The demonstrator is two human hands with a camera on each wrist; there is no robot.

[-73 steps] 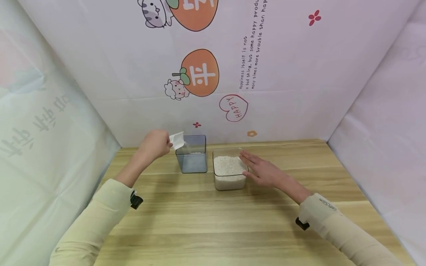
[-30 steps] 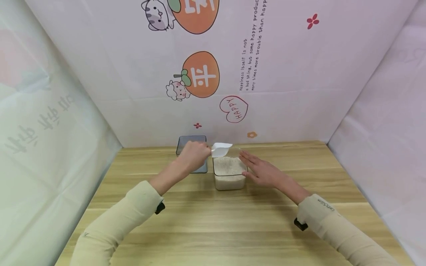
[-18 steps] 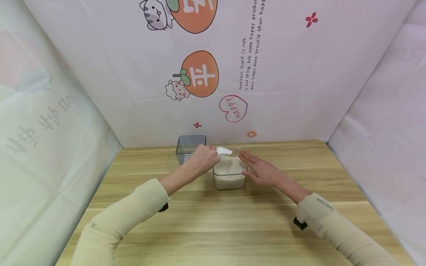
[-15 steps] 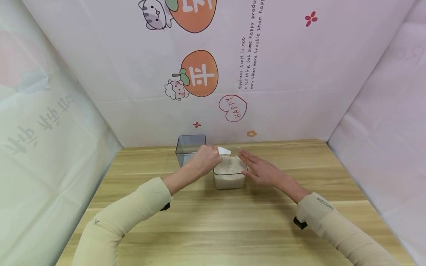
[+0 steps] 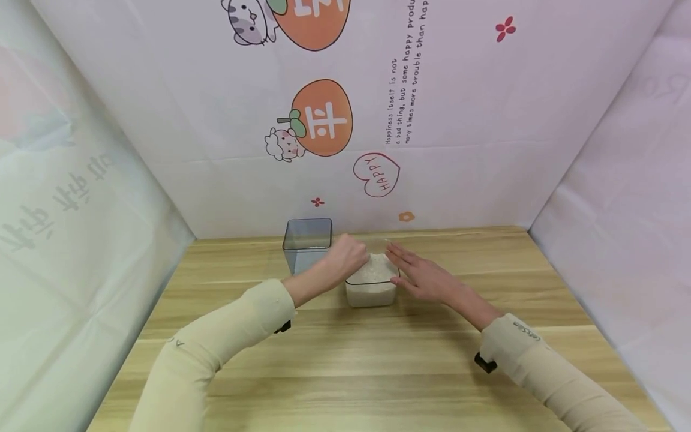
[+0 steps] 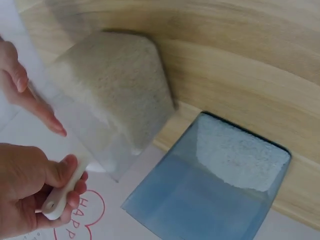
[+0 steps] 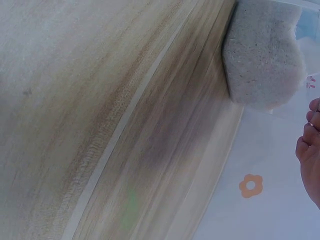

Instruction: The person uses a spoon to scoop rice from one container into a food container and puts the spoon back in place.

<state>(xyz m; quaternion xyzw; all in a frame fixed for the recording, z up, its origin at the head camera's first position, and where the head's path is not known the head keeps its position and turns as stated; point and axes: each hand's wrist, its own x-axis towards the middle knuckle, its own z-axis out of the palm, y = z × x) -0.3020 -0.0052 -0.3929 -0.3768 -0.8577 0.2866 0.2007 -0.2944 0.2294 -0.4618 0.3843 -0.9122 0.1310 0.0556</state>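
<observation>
My left hand (image 5: 348, 255) grips the pale handle of a white scoop (image 6: 64, 194), seen in the left wrist view. The scoop's bowl reaches into a clear square container (image 5: 372, 295), partly hidden by its wall; in the head view the hand covers the scoop. White rice-like grains (image 5: 379, 271) fill much of this container. My right hand (image 5: 426, 279) lies against its right side, fingers extended at the rim. Just left stands a blue translucent container (image 5: 306, 235), with a smaller amount of white grains (image 6: 240, 152) at its bottom.
Both containers stand near the back of a wooden table (image 5: 345, 372), close to a white printed backdrop (image 5: 459, 120). White sheets (image 5: 81, 210) rise at the left and right sides. My left forearm passes in front of the blue container.
My left hand has gone from the blue container, where grains poured from the scoop, rightward and down to the clear container. The scoop has dropped out of head view. The right hand stays put.
</observation>
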